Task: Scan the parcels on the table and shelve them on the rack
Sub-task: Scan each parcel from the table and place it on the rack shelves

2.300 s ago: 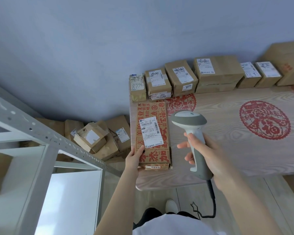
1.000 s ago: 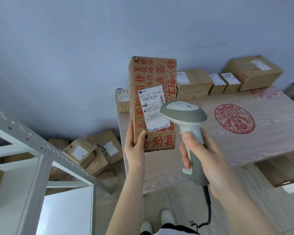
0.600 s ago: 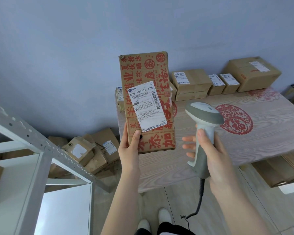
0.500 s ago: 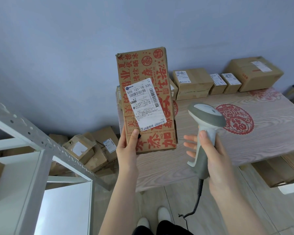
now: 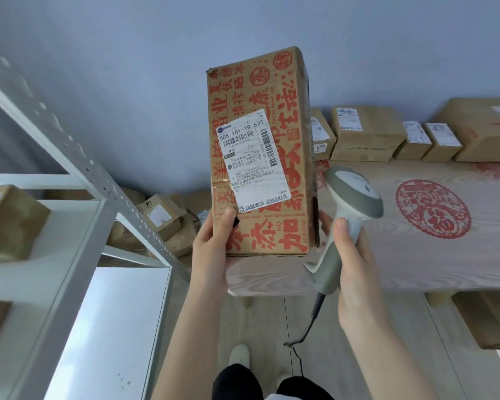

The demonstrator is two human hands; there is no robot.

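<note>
1. A tall brown cardboard parcel printed with red characters [image 5: 260,82] was held upright in the air, over the left end of a pale wood-grain surface [image 5: 387,269] marked with red paper-cut roundels.
2. The left grip [image 5: 214,249] clasped the parcel's lower left corner. Its thumb pressed on the front face just below a white shipping label [image 5: 253,160], and the other fingers were hidden behind the box.
3. The label sat slightly tilted on the front face, with its barcodes and the number "505 101-19 535" turned toward the camera.
4. The right grip [image 5: 355,272] was clenched round the handle of a grey-and-white handheld barcode scanner [image 5: 355,194]. The thumb lay along the handle's front, and fingertips showed close to the parcel's right edge. Whether they touched the parcel could not be told.
5. The scanner's head lay just right of the parcel, level with the label's lower part. A dark cable [image 5: 309,327] hung from the handle's base toward the floor.
6. A row of brown cardboard boxes with white labels [image 5: 367,134] stood along the surface's back edge, against a blue-grey wall.
7. A white metal rack [image 5: 78,232] stood at the left, with one brown box [image 5: 9,220] on its upper shelf.
8. A pile of brown boxes [image 5: 162,220] lay on the floor between the rack and the surface.
9. A pale shoe [image 5: 238,353] showed below.
</note>
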